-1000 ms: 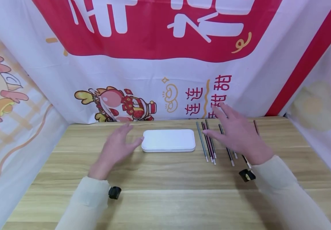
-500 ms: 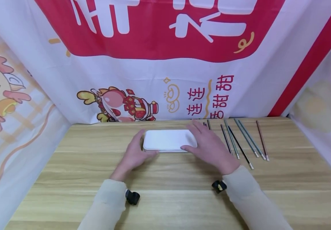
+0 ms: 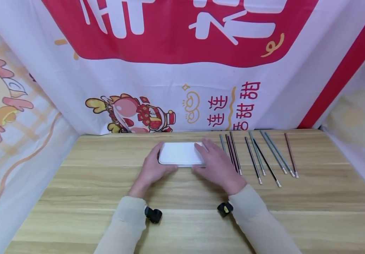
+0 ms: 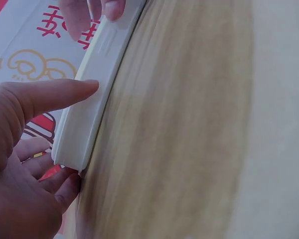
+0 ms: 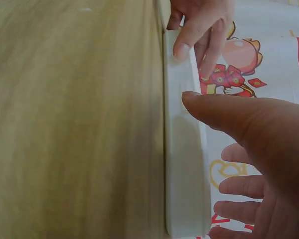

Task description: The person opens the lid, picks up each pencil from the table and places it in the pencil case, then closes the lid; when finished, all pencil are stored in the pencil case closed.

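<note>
The white case (image 3: pixel 180 154) was a long, low box with rounded corners and a smooth, plain top. It lay flat near the back of the surface (image 3: pixel 182 225), its long side running across in front of me. My left hand (image 3: pixel 155 165) held 1 end, thumb along the front side; my right hand (image 3: pixel 216 164) covered part of the other end, 1 thumb against that same pale, ridged side.

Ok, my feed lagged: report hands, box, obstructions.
Left hand and right hand at ends of white box, grip unclear. Box flat on table. Pencils to right, seemingly not blocking.
</note>
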Demonstrator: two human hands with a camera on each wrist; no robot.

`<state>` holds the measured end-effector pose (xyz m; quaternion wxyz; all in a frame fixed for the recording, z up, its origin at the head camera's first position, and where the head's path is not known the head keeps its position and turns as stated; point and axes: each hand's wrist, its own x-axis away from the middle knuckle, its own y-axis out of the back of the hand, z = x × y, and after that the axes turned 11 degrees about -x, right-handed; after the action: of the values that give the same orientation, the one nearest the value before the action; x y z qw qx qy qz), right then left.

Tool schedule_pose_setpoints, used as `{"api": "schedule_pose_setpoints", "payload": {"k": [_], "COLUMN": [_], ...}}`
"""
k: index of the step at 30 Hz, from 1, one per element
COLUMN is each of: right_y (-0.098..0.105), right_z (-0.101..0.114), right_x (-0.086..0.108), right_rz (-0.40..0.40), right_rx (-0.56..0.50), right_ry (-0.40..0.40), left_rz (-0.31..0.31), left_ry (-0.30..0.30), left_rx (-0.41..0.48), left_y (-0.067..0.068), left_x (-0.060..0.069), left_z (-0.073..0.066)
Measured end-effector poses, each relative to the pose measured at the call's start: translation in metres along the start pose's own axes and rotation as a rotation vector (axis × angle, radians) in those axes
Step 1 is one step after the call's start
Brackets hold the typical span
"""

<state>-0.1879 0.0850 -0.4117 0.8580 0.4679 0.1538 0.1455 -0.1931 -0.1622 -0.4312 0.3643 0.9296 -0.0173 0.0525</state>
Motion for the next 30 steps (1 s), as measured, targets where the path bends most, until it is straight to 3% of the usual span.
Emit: {"api": "schedule_pose_setpoints", "payload": {"k": [10,22,30], "right_y": [-0.01,-0.011,-0.009], "right_z": [0.004,0.01,0.008], "right_x": [-0.002,-0.006,-0.004], "right_rz": [0.058,0.085,0.091], "right_rx": [0.085,0.12,0.144], "right_ry": [0.004,-0.015,-0.016], "left_rz": [-0.004,0.01,0.029], "left_ry": [-0.007,0.042,0.011], "left_rx": [0.043,0.101,0.058], "left_y": [0.0,0.003,0.007], "left_x": [-0.001,-0.002,-0.002], "left_z": [0.009,0.014,0.011]}}
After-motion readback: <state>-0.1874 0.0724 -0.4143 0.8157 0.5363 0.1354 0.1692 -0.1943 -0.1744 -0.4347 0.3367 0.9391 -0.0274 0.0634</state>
